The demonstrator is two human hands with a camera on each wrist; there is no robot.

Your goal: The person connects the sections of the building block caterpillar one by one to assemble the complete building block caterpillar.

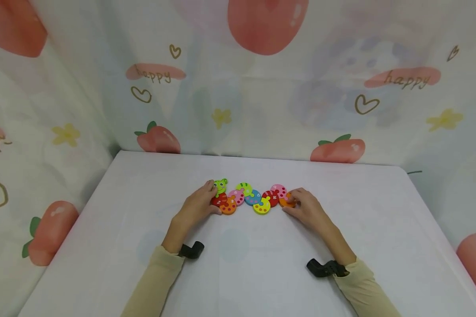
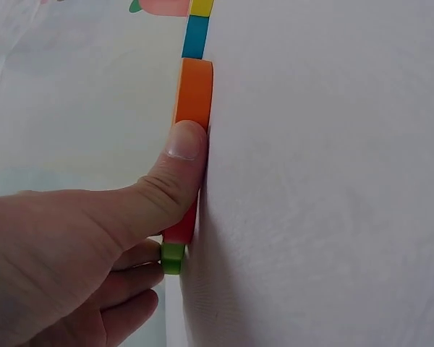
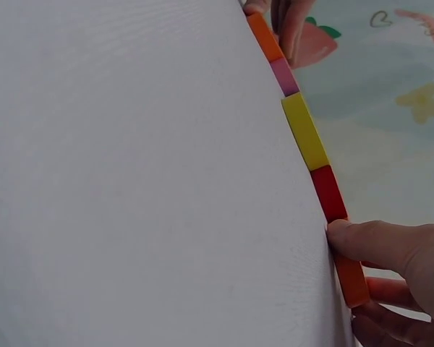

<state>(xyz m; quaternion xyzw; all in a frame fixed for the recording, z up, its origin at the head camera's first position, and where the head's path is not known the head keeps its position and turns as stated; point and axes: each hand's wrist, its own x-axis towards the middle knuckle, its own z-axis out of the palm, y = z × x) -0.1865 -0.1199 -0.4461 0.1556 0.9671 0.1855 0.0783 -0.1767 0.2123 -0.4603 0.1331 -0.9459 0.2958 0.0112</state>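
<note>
A caterpillar puzzle of round, numbered, interlocking pieces lies across the table, its green smiling head piece (image 1: 221, 186) at the left end. My left hand (image 1: 196, 204) grips that end, fingers beside the head and the red piece (image 1: 217, 200). In the left wrist view its thumb presses the near edge of the orange piece (image 2: 194, 94). At the other end my right hand (image 1: 309, 209) pinches the orange end piece (image 1: 285, 202) between thumb and fingers. Between the hands run pink, blue, yellow (image 1: 262, 207) and red (image 1: 270, 198) pieces, joined edge to edge.
A white cloth covers the table (image 1: 246, 268), whose far edge meets a hanging curtain (image 1: 258, 101) printed with strawberries and hearts. Each wrist wears a black camera, one on the left (image 1: 192, 250) and one on the right (image 1: 325, 267).
</note>
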